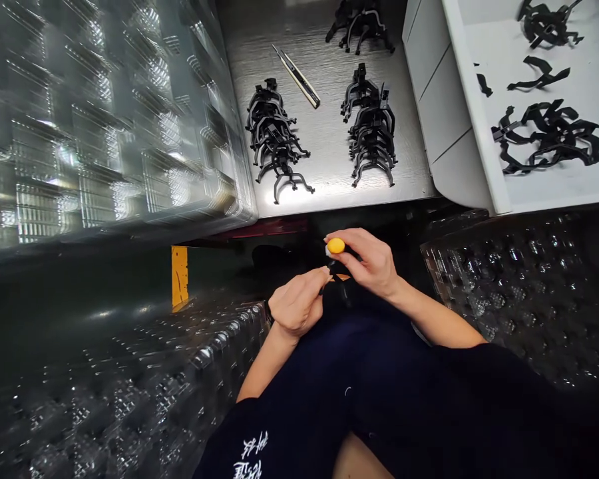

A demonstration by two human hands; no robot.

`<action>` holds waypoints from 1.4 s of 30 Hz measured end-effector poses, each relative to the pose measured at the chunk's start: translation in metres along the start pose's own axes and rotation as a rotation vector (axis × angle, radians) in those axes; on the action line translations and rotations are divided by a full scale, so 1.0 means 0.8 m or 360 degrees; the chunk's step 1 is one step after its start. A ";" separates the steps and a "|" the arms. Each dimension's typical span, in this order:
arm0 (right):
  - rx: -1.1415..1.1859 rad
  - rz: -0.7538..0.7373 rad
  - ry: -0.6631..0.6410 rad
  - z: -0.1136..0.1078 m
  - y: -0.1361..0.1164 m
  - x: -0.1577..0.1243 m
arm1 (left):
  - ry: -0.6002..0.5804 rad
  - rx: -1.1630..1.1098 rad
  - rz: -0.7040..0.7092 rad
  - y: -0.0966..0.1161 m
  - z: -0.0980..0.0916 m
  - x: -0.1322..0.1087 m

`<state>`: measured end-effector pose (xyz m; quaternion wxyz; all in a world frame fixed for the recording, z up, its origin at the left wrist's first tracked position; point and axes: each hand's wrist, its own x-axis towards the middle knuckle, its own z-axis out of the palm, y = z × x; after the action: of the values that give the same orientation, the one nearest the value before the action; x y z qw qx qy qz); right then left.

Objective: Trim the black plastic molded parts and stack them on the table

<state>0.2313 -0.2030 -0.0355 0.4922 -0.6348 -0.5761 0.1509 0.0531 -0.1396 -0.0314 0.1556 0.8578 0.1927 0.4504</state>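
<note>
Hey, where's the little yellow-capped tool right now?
In the head view, the yellow-capped tool is at centre, pinched in the right hand, just above the left hand and below the steel tabletop.

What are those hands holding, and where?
The right hand pinches a small yellow-topped tool near its yellow end; the left hand grips a small black piece, exact spot hidden.

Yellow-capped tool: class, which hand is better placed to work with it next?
Probably the right hand: its thumb and fingers already hold the yellow-capped tool. The left hand sits just below, pinching a small black part, so it seems less free.
</note>
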 end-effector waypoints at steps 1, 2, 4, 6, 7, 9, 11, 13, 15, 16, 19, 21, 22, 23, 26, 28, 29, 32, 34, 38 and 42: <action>-0.0050 0.0038 0.0034 0.000 0.003 0.001 | -0.0001 0.0000 0.0002 0.000 0.000 0.000; -0.0067 0.0075 0.0064 -0.001 0.004 0.001 | -0.0005 0.0004 0.0009 -0.001 0.000 -0.001; 0.0008 0.0058 0.0074 -0.003 0.002 0.001 | -0.0012 0.0017 0.0043 -0.001 0.001 -0.001; 0.0112 -0.0065 0.0033 -0.003 0.000 0.000 | -0.0028 0.0020 0.0097 -0.001 0.002 -0.001; 0.0116 -0.0118 0.0006 -0.002 0.001 -0.001 | -0.0038 0.0012 0.0118 -0.001 0.002 -0.001; 0.0006 -0.0150 -0.0006 0.000 0.009 -0.003 | -0.0056 -0.0007 0.0122 -0.001 0.002 -0.002; -0.0138 -0.0105 0.0029 0.000 0.017 -0.003 | -0.0064 -0.0016 0.0094 -0.002 0.001 -0.004; -0.0143 -0.0053 0.0057 -0.001 0.016 -0.003 | -0.0064 -0.0011 0.0082 -0.004 0.001 -0.005; -0.0010 -0.0057 0.0040 -0.003 0.006 -0.002 | -0.0059 -0.0002 0.0099 -0.006 0.002 -0.006; 0.0057 -0.0094 0.0020 -0.004 0.000 -0.003 | -0.0054 -0.0002 0.0110 -0.007 0.003 -0.005; 0.0067 -0.0169 -0.0029 -0.003 0.001 -0.005 | -0.0053 -0.0005 0.0098 -0.005 0.004 -0.004; -0.0009 -0.0051 -0.0031 -0.002 0.018 -0.007 | -0.0027 -0.0019 0.0042 -0.002 0.002 -0.002; -0.0011 0.0055 -0.0028 -0.002 0.028 -0.008 | -0.0005 -0.0021 0.0008 0.000 0.000 -0.001; 0.0026 0.0173 -0.0021 -0.002 0.037 -0.009 | 0.0012 -0.0023 -0.0029 0.002 -0.002 0.001; 0.0330 0.0505 -0.0001 -0.005 0.050 -0.010 | 0.0043 -0.0059 -0.0129 0.006 -0.008 0.004; 0.0571 0.0643 0.0003 -0.007 0.047 -0.008 | 0.0061 -0.0107 -0.0197 0.007 -0.008 0.005; 0.0676 0.0689 -0.0003 -0.007 0.043 -0.007 | 0.0075 -0.0123 -0.0227 0.007 -0.008 0.005; 0.0898 0.0779 -0.0001 -0.006 0.034 -0.004 | 0.0085 -0.0159 -0.0300 0.005 -0.007 0.003; 0.0972 0.0811 0.0011 -0.006 0.030 -0.002 | 0.0083 -0.0186 -0.0332 0.005 -0.007 0.003; 0.1028 0.0824 0.0029 -0.006 0.026 -0.001 | 0.0089 -0.0228 -0.0379 0.006 -0.008 0.005; 0.1034 0.0788 0.0023 -0.009 0.020 0.002 | 0.0081 -0.0244 -0.0441 0.005 -0.008 0.005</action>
<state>0.2464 -0.2027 -0.0444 0.6200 -0.5669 -0.3247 0.4345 0.0507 -0.1402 -0.0232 0.2764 0.7969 0.2781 0.4596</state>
